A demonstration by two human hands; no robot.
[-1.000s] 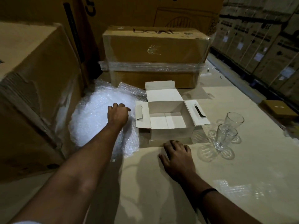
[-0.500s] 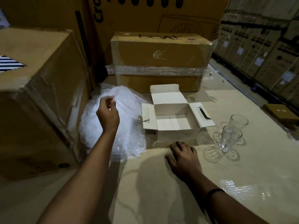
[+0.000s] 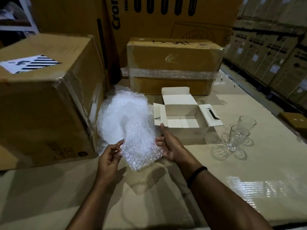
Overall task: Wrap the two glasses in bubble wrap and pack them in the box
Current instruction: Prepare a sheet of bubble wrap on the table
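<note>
A sheet of bubble wrap (image 3: 139, 145) is lifted off the white pile of bubble wrap (image 3: 123, 113) and held above the work surface. My left hand (image 3: 110, 155) pinches its left edge and my right hand (image 3: 167, 145) grips its right edge. Just behind my right hand stands the small white box (image 3: 182, 120), open with its flaps spread and nothing inside. Two clear glasses stand upright to the right of the box, the nearer glass (image 3: 236, 138) in front of the farther glass (image 3: 245, 123), close together.
A big brown carton (image 3: 44, 100) stands at the left beside the pile. A taped brown carton (image 3: 172, 65) sits behind the white box, with taller cartons behind it. Stacked cartons line the right side. A small brown box (image 3: 294, 118) lies at the far right.
My left hand pulled a sheet up from the bubble wrap pile toward me. My right hand left the work surface and took hold of the sheet's right edge.
</note>
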